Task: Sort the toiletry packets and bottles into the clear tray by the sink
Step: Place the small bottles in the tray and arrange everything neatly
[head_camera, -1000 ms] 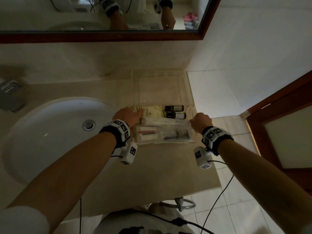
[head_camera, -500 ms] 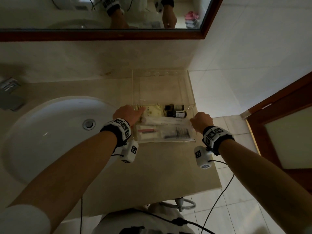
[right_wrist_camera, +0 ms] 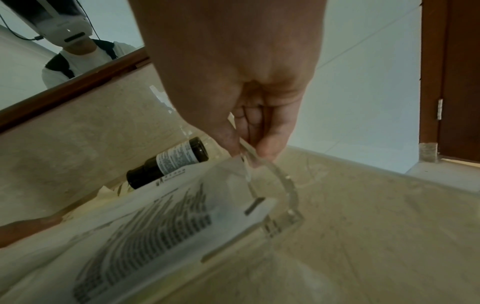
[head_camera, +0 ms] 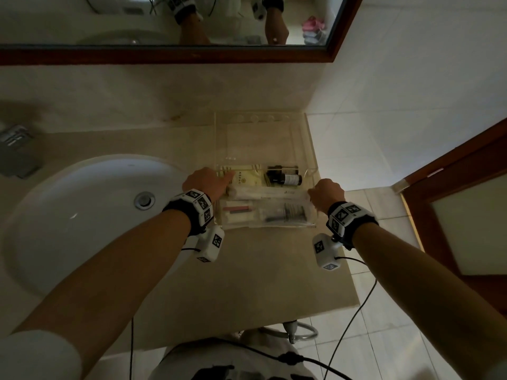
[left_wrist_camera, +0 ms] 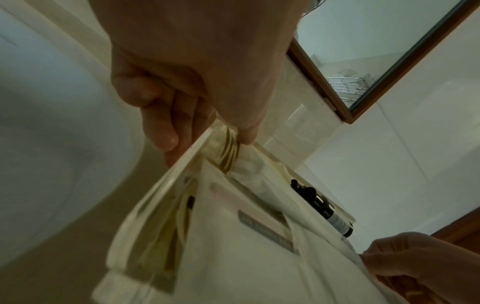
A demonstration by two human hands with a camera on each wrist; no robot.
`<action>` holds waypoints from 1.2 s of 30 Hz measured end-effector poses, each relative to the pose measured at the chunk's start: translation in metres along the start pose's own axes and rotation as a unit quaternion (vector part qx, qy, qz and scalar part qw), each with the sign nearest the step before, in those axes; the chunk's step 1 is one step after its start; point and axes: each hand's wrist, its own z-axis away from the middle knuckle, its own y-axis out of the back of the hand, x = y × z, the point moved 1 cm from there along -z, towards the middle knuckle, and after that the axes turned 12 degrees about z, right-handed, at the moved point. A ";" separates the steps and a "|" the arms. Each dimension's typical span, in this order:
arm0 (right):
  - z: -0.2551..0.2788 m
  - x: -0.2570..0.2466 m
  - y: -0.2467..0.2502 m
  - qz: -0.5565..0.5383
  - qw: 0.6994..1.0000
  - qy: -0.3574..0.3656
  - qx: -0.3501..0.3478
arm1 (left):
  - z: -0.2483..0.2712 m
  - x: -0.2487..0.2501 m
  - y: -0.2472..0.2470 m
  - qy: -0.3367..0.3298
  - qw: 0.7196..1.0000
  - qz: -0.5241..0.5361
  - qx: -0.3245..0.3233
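A clear tray (head_camera: 260, 144) stands on the counter right of the sink. In its front part lie two dark bottles (head_camera: 285, 179), a cream packet (head_camera: 247, 179) and several flat white packets (head_camera: 285, 213). My left hand (head_camera: 208, 182) pinches the tray's left wall (left_wrist_camera: 161, 185), thumb inside and fingers outside. My right hand (head_camera: 325, 192) pinches the right wall (right_wrist_camera: 285, 189) the same way. In the right wrist view a bottle (right_wrist_camera: 171, 162) lies behind a printed packet (right_wrist_camera: 155, 226). The left wrist view shows the bottles (left_wrist_camera: 335, 220) at the tray's far side.
The white sink basin (head_camera: 82, 215) sits to the left, close to the tray. Behind the tray are the tiled wall and a wood-framed mirror (head_camera: 164, 53). The counter edge (head_camera: 354, 270) drops off at right, with a wooden door (head_camera: 452, 215) beyond. Bare counter lies in front of the tray.
Both hands keep the same hold on the tray's side walls. Hands and tray have edged very slightly toward the wall.
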 end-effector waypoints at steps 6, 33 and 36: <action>-0.002 0.000 -0.001 -0.008 1.000 0.004 -0.001 | 0.007 0.012 0.014 -0.035 0.996 -0.084 -0.008; -0.001 -0.005 0.002 0.008 1.000 -0.010 -0.001 | 0.011 0.019 -0.014 -0.270 0.926 -0.238 -0.113; -0.001 -0.005 0.003 0.009 1.000 -0.011 0.000 | 0.009 0.024 -0.015 -0.265 0.928 -0.233 -0.124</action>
